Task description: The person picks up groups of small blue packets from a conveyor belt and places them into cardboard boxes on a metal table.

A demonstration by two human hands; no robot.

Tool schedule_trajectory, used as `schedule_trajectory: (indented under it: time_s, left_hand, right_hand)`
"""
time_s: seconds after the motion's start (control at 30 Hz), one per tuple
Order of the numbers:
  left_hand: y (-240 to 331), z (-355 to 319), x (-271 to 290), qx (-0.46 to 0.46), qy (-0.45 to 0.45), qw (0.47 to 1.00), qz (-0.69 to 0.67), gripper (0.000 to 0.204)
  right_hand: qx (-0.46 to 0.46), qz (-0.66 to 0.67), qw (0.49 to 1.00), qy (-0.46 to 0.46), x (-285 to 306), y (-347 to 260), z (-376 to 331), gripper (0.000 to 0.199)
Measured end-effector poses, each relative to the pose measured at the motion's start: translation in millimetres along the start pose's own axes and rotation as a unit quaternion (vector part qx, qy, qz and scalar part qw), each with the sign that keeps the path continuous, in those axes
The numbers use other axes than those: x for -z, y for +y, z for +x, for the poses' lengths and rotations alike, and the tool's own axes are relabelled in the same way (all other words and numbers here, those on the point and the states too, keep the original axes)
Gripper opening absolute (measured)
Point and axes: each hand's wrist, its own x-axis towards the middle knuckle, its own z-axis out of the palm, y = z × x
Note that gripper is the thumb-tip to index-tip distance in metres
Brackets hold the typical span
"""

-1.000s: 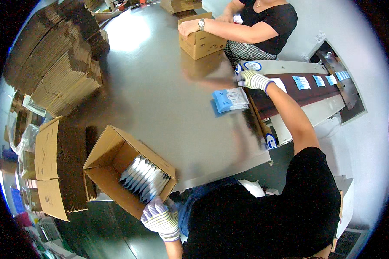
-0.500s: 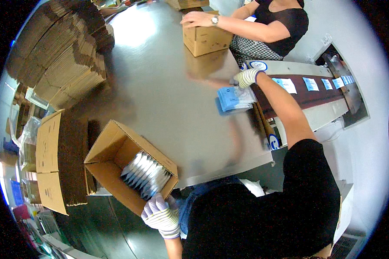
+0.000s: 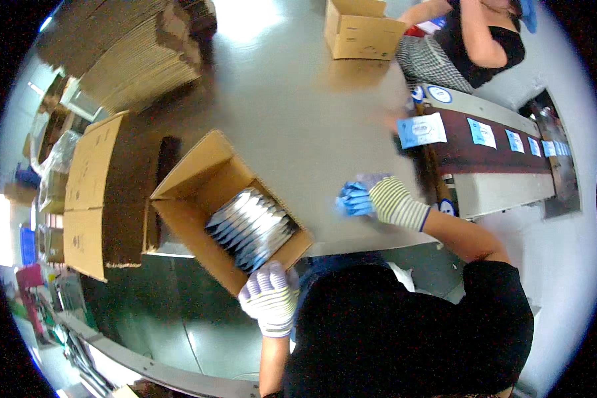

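Note:
My left hand (image 3: pixel 270 296), in a striped knit glove, grips the near rim of an open cardboard box (image 3: pixel 196 171). The box is tilted toward me at the table's front edge. Inside it stands a row of silvery flat packets (image 3: pixel 253 229) with dark blue lower edges. Over the table, right of the box, my gloved right hand (image 3: pixel 398 202) is closed around a small stack of blue packets (image 3: pixel 354 199). Its fingertips are partly blurred. The stack is apart from the box.
A conveyor (image 3: pixel 504 147) at the right carries single blue-and-white packets (image 3: pixel 422 131), the nearest at its table end. A co-worker (image 3: pixel 482 46) stands beyond, by another carton (image 3: pixel 363 36). Flattened cardboard stacks (image 3: pixel 139 66) and a folded carton pile (image 3: pixel 85 192) line the left side.
My right hand has drawn the blue packets from the conveyor's end toward me. My left hand stays on the box rim. The co-worker has raised an arm, and another packet has reached the belt's end.

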Motion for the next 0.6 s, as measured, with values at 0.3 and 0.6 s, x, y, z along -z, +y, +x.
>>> schedule_trajectory:
  time_s: [0.3,0.6]
  left_hand:
    - [-2.7,-3.4,4.9,-0.002,-0.008,1.000,-0.004,0.025]
    - [-10.1,-0.2,11.7,0.010,0.034,0.998,-0.043,0.021]
  right_hand:
    - [0.348,0.519,0.774,0.102,164.2,-96.8,43.8,0.071]
    - [0.368,-0.057,0.919,0.131,164.7,-231.2,123.8,0.076]
